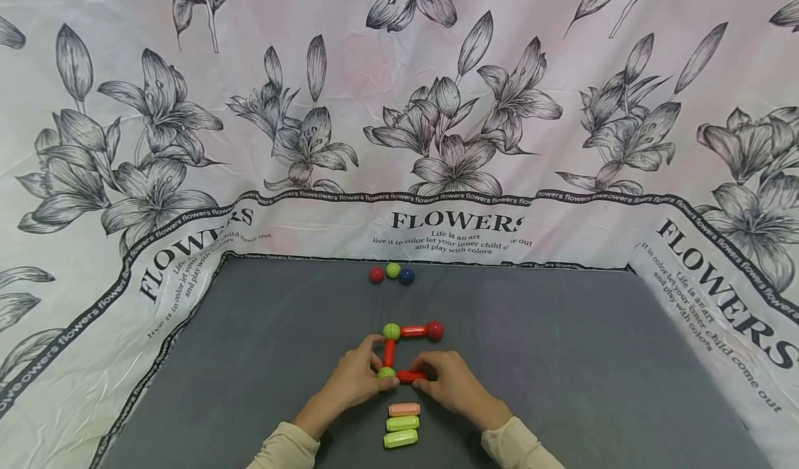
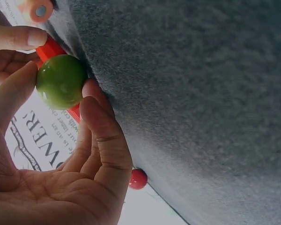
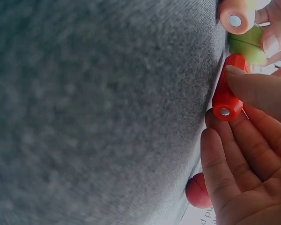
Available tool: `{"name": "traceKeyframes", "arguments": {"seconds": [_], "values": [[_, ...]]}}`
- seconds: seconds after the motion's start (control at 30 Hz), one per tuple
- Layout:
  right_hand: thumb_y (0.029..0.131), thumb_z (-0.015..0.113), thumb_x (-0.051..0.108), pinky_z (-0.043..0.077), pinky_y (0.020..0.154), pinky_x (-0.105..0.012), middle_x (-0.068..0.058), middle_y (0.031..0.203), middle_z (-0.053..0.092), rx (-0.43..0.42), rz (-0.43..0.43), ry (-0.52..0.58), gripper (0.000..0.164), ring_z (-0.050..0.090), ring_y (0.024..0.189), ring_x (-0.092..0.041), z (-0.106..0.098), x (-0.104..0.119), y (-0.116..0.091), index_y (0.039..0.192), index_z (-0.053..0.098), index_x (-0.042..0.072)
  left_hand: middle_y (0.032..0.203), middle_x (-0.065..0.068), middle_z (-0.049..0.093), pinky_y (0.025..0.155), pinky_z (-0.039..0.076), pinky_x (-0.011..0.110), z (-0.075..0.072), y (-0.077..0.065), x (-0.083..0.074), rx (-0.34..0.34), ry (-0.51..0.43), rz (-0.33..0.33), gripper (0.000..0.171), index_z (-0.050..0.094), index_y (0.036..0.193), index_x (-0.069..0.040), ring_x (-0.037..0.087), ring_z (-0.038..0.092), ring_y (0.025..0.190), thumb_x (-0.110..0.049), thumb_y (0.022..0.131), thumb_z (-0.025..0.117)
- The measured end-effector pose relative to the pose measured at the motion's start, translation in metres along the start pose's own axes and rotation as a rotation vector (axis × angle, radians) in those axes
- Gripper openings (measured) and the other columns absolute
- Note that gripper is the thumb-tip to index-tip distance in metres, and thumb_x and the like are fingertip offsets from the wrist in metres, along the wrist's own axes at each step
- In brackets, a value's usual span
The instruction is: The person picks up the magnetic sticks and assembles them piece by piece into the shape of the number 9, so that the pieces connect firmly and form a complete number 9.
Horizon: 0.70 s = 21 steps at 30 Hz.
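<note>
My left hand pinches a green ball between thumb and fingers at the near left corner of a three-sided shape on the cloth. With thumb and fingers, my right hand holds a red magnetic rod whose other end meets that ball. The rod's free end shows a silver magnet in the right wrist view. From the pinched ball another red rod runs away to a second green ball. A third red rod joins that one to a red ball.
Nearer the body, a peach rod and two yellow-green rods lie in a stack of rows. Toward the back edge sit a loose red ball, green ball and blue ball. Flower-printed cloth rises behind the grey surface.
</note>
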State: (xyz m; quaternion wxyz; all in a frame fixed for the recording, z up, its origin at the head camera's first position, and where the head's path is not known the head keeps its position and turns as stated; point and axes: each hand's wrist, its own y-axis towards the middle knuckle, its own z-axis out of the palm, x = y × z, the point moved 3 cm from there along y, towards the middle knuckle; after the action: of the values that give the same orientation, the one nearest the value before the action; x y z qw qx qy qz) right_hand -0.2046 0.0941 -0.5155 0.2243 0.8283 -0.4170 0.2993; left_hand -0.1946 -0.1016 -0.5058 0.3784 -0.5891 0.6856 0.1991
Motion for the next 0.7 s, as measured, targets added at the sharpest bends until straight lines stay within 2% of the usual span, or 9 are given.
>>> {"name": "traceKeyframes", "arguments": {"seconds": [0.13,0.37,0.7], "values": [[0.085,0.079,0.012,0.053,0.071,-0.024,0.001,0.092,0.075,0.006,0.014,-0.008,0.014,0.063,0.079,-0.001,-0.0002,0.0001,0.0001,0.098,0.074,0.012,0.092,0.004,0.069,0.063,0.046,0.029,0.001,0.0005,-0.0014,0.0,-0.003,-0.002,0.077,0.047,0.141,-0.003,0.012,0.058,0.069,-0.026,0.078,0.085],[0.085,0.08,0.013,0.054,0.072,-0.026,0.0,0.092,0.075,0.002,0.01,-0.011,0.014,0.066,0.081,-0.006,-0.0019,0.0016,0.0005,0.098,0.074,0.011,0.092,0.003,0.068,0.064,0.046,0.03,0.0022,0.0029,-0.0008,0.004,0.004,-0.015,0.077,0.047,0.142,-0.003,0.013,0.057,0.071,-0.026,0.079,0.085],[0.086,0.079,0.013,0.055,0.076,-0.024,0.003,0.095,0.075,0.047,0.042,0.009,0.014,0.067,0.085,-0.003,0.0023,-0.0031,0.0007,0.099,0.074,0.014,0.093,0.004,0.07,0.065,0.046,0.032,0.0018,0.0026,0.0012,-0.001,0.016,-0.008,0.076,0.048,0.141,-0.003,0.014,0.058,0.074,-0.027,0.079,0.084]]}}
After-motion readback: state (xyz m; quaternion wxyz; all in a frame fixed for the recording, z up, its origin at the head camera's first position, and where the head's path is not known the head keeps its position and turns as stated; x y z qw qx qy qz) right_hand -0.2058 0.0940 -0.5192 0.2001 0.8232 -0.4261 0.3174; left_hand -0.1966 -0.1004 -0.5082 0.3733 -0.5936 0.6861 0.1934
